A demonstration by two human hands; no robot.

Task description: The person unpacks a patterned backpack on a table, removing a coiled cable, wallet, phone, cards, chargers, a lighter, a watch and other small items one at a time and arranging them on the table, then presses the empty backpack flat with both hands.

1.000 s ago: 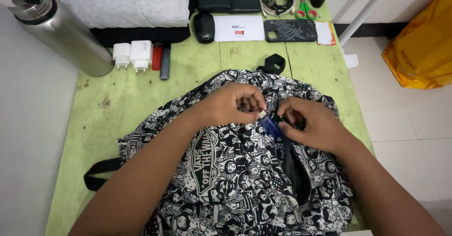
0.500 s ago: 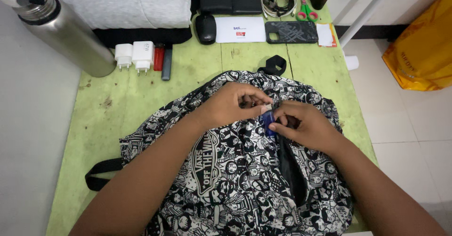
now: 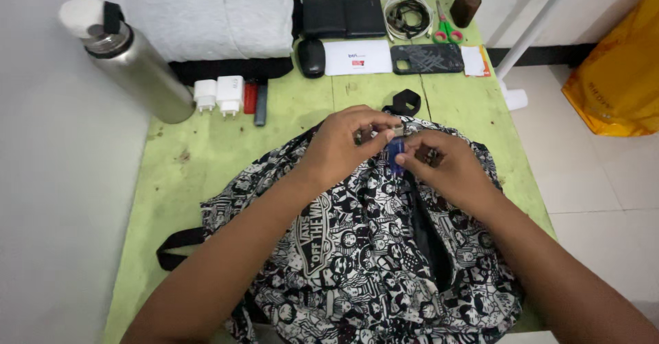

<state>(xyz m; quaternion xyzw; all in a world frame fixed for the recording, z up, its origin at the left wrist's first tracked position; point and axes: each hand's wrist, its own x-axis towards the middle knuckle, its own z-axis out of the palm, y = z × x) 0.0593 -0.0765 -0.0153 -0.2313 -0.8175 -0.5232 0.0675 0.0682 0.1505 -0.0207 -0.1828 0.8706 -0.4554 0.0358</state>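
Black-and-white patterned backpack [image 3: 343, 261] flat on green worktop [image 3: 199, 152], zip gap open, contents hidden, left hand [image 3: 347, 145] and right hand [image 3: 443, 169] pinching small blue object [image 3: 395, 153] over it.

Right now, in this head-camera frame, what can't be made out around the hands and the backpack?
- Small blue thing: mostly covered by the fingers of both hands, so its kind is unclear.
- Left hand and right hand: the exact grip is hidden by the knuckles.
- Backpack: the near part is cut off by the bottom edge and covered by the forearms.
- Backpack opening: too dark to see inside.
- Yellow bag: cut off by the right edge.
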